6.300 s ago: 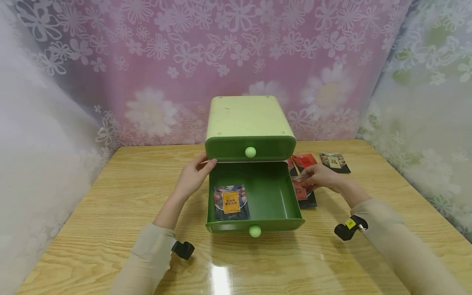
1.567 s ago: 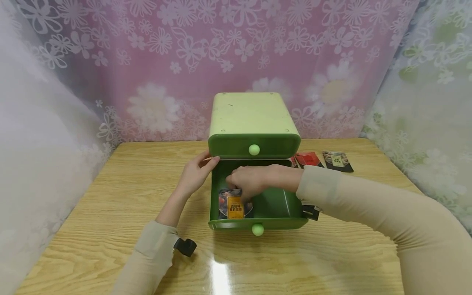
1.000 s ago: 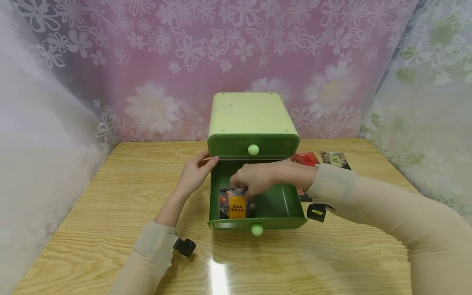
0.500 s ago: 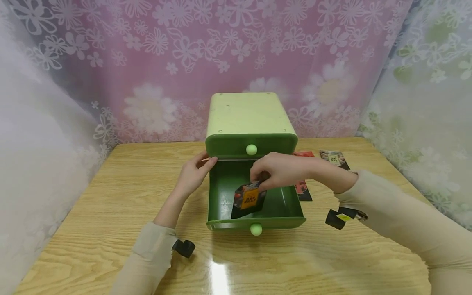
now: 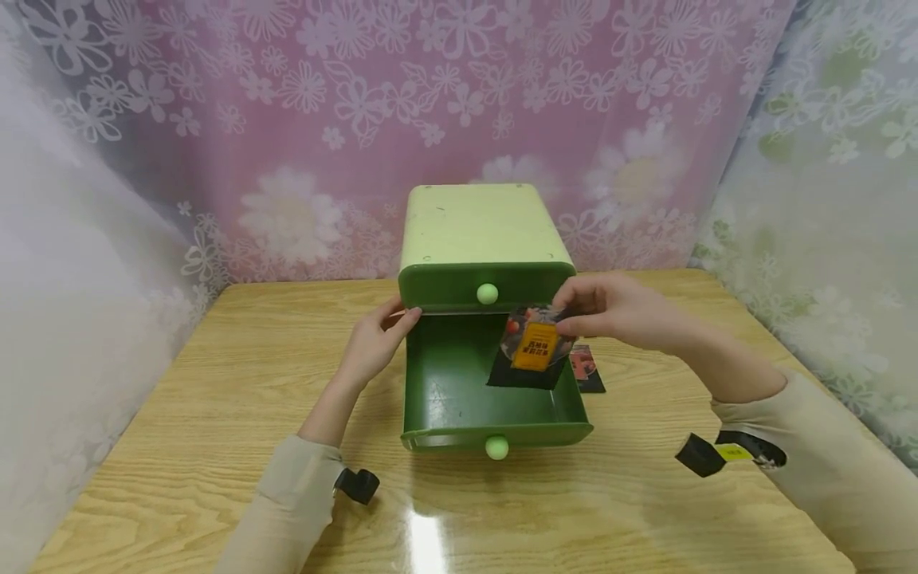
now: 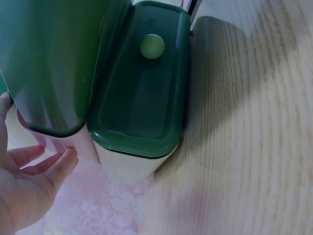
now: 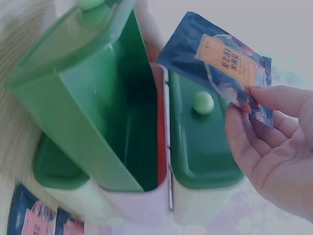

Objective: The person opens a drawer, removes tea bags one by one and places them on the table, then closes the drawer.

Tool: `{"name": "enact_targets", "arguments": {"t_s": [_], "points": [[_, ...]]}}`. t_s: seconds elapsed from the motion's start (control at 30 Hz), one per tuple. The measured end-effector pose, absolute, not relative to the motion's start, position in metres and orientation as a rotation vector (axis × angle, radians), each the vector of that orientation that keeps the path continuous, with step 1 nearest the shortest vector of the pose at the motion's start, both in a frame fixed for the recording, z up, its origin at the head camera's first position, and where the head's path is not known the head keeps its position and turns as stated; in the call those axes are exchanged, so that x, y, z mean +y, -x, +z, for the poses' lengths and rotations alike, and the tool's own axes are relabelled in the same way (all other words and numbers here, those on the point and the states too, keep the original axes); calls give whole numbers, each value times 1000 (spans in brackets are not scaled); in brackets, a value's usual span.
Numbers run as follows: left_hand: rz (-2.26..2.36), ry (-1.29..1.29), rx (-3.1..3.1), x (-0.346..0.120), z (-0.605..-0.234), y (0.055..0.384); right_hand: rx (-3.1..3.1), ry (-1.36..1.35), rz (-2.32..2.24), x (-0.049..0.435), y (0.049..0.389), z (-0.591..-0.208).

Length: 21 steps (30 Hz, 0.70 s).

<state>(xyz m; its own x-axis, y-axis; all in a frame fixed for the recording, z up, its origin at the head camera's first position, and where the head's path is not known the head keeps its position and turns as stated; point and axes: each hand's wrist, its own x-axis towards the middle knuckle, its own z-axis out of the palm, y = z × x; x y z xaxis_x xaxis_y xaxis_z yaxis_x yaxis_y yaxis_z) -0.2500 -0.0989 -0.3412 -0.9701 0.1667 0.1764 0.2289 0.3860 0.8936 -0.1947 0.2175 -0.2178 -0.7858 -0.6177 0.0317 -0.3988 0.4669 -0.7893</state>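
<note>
My right hand (image 5: 620,309) pinches a dark tea sachet (image 5: 534,351) with an orange label by its upper edge, between thumb and fingers. The sachet hangs tilted over the right side of the pulled-out green drawer (image 5: 445,391). In the right wrist view, the sachet (image 7: 217,61) is in front of the upper drawer. My left hand (image 5: 376,339) rests against the left side of the cream cabinet (image 5: 480,223), its thumb by the gap between drawers. The left wrist view shows its fingers (image 6: 61,164) touching the cabinet wall.
Dark sachets with red labels (image 5: 588,371) lie on the wooden table (image 5: 251,414) right of the cabinet, partly hidden by drawer and hand. The top drawer (image 5: 445,287) and bottom drawer (image 6: 142,93) are closed. A pink floral curtain (image 5: 344,159) hangs behind.
My right hand went from the sachets on the right into the drawer, pinched the orange-labelled tea sachet, then lifted it up and rightward. The left hand stayed at the cabinet.
</note>
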Motion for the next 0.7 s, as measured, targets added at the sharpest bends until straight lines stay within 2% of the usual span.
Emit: {"name": "enact_targets", "arguments": {"t_s": [0.37, 0.7], "points": [[-1672, 376, -2552, -98, -340, 250, 2563, 681, -1493, 267, 194, -221], [-1681, 365, -2561, -99, -340, 249, 2258, 586, -1917, 311, 205, -245]]}}
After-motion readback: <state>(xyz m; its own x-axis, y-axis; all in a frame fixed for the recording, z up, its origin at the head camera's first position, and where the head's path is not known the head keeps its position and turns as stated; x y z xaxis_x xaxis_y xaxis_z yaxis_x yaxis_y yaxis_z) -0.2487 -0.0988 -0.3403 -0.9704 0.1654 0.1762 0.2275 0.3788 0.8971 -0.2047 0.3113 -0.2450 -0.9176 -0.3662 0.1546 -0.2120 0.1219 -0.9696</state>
